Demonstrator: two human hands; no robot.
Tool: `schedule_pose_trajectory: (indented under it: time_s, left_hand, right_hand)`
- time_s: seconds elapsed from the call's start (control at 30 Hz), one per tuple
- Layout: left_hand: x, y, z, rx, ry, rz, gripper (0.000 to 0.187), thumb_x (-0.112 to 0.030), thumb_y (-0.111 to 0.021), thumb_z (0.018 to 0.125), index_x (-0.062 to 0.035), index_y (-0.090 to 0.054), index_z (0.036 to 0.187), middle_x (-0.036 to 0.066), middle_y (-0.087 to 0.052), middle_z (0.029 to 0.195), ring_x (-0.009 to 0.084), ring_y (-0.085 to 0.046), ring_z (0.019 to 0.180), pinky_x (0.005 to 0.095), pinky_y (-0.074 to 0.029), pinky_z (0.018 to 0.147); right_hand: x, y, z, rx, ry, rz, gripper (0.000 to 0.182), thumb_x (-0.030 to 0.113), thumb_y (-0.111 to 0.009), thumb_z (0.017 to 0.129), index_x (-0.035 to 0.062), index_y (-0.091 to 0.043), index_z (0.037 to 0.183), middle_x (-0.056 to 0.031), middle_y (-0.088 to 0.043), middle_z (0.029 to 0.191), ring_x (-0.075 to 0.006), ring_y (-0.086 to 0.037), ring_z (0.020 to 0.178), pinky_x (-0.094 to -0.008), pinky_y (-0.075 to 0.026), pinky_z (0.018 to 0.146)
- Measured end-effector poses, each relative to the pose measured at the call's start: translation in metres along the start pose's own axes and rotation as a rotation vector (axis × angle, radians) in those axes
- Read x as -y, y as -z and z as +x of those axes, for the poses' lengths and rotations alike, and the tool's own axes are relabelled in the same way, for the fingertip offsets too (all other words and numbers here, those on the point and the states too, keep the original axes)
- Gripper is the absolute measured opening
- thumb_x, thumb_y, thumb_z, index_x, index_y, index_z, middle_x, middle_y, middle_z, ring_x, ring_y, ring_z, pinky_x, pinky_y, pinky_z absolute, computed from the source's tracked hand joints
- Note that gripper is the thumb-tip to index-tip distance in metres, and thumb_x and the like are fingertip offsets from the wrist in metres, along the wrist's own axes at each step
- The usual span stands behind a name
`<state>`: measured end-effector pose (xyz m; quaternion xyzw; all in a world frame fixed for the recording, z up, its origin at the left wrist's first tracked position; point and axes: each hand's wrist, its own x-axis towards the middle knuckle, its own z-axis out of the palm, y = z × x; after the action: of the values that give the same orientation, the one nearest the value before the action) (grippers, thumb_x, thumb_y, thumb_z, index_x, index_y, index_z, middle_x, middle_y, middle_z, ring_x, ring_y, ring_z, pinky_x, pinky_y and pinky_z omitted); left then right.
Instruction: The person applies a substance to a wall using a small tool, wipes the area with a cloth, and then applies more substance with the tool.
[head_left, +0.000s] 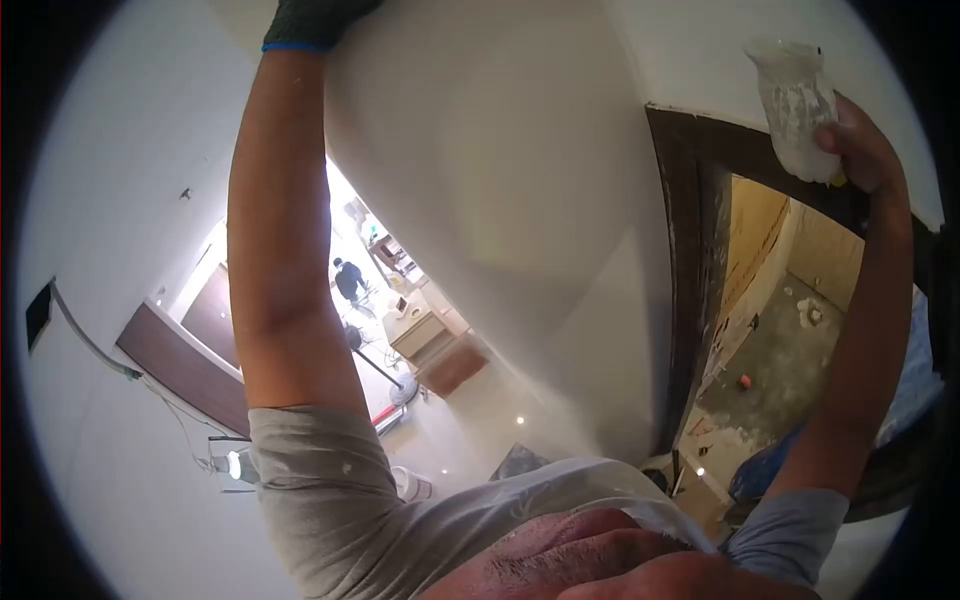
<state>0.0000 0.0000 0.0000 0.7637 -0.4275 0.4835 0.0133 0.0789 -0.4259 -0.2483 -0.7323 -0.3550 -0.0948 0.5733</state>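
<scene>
My left hand (318, 22), in a dark green glove with a blue cuff, is raised at the top edge of the view beside a pale, smooth wall surface (500, 150). Its fingers are cut off by the frame, so I cannot see what they hold. My bare right hand (866, 148) is closed around a cloudy plastic bottle (795, 105) with a flared, ragged rim. White residue coats the bottle. A small yellow bit shows under that hand; what it is I cannot make out.
A dark door frame (688, 250) stands at the right, with a stained, littered floor (770, 370) beyond it. Below left are a lit work lamp (237, 465), a white bucket (412, 485) and a fan (402, 388). Another person (349, 281) is far off near a wooden cabinet (418, 335).
</scene>
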Motion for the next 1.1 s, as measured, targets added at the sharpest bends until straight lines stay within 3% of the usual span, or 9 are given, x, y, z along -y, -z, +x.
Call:
schedule_pose_trajectory:
  time_s: [0.07,0.17,0.27,0.37,0.57,0.77,1.1]
  left_hand:
    - [-0.006,-0.005,0.001,0.019,0.048,0.048,0.017,0.006,-0.060,0.093,-0.0061,-0.056,0.104,0.006,-0.063,0.094,0.0139,-0.065,0.089,0.0291,-0.054,0.081]
    - [0.017,-0.013,0.000,0.031,-0.009,-0.158,0.016,0.006,-0.060,0.093,-0.0057,-0.056,0.103,0.005,-0.064,0.092,0.0136,-0.065,0.088,0.0292,-0.053,0.081]
    - [0.000,-0.010,-0.001,0.033,0.039,0.227,0.016,0.007,-0.059,0.093,-0.0058,-0.056,0.103,0.003,-0.063,0.090,0.0133,-0.064,0.087,0.0291,-0.053,0.081]
    - [-0.012,-0.006,-0.002,0.009,0.070,0.242,0.015,0.006,-0.060,0.093,-0.0057,-0.056,0.102,0.003,-0.063,0.089,0.0144,-0.064,0.086,0.0298,-0.052,0.081]
    - [0.000,-0.011,0.003,0.005,0.028,-0.017,0.010,-0.001,-0.063,0.094,-0.0059,-0.057,0.101,0.007,-0.066,0.090,0.0179,-0.064,0.085,0.0331,-0.052,0.083]
    - [-0.026,-0.011,-0.002,0.004,0.093,0.459,0.008,-0.005,-0.062,0.095,-0.0084,-0.057,0.101,0.008,-0.066,0.088,0.0201,-0.066,0.086,0.0353,-0.052,0.083]
    - [-0.028,-0.004,-0.008,-0.074,0.067,0.235,0.008,-0.009,-0.065,0.097,-0.0089,-0.059,0.102,0.006,-0.068,0.092,0.0176,-0.066,0.087,0.0350,-0.053,0.084]
  right_hand:
    - [0.000,0.000,-0.001,0.005,0.001,0.010,0.100,0.055,-0.080,0.073,-0.0055,-0.045,0.145,-0.0168,-0.062,0.127,-0.0255,-0.061,0.114,-0.0363,-0.048,0.097]
    - [0.000,0.003,0.000,0.013,-0.010,-0.003,0.099,0.054,-0.079,0.073,-0.0055,-0.046,0.144,-0.0163,-0.062,0.126,-0.0255,-0.061,0.113,-0.0361,-0.049,0.096]
    - [-0.006,0.004,-0.001,-0.010,-0.005,-0.008,0.098,0.055,-0.079,0.073,-0.0054,-0.046,0.143,-0.0163,-0.062,0.126,-0.0256,-0.061,0.113,-0.0362,-0.049,0.095]
    - [-0.007,0.006,0.001,0.009,-0.004,-0.029,0.097,0.055,-0.079,0.073,-0.0054,-0.047,0.143,-0.0168,-0.063,0.125,-0.0262,-0.062,0.112,-0.0365,-0.050,0.095]
    - [-0.007,0.003,0.000,-0.008,0.013,-0.027,0.095,0.054,-0.079,0.074,-0.0054,-0.049,0.141,-0.0175,-0.064,0.123,-0.0271,-0.063,0.110,-0.0371,-0.050,0.095]
    - [-0.006,0.005,-0.002,-0.022,-0.005,-0.053,0.093,0.053,-0.078,0.074,-0.0053,-0.049,0.141,-0.0173,-0.064,0.123,-0.0268,-0.063,0.110,-0.0372,-0.050,0.095]
    - [-0.007,0.001,-0.002,-0.080,-0.015,-0.091,0.098,0.054,-0.080,0.072,-0.0059,-0.047,0.142,-0.0182,-0.063,0.124,-0.0283,-0.062,0.112,-0.0381,-0.049,0.098]
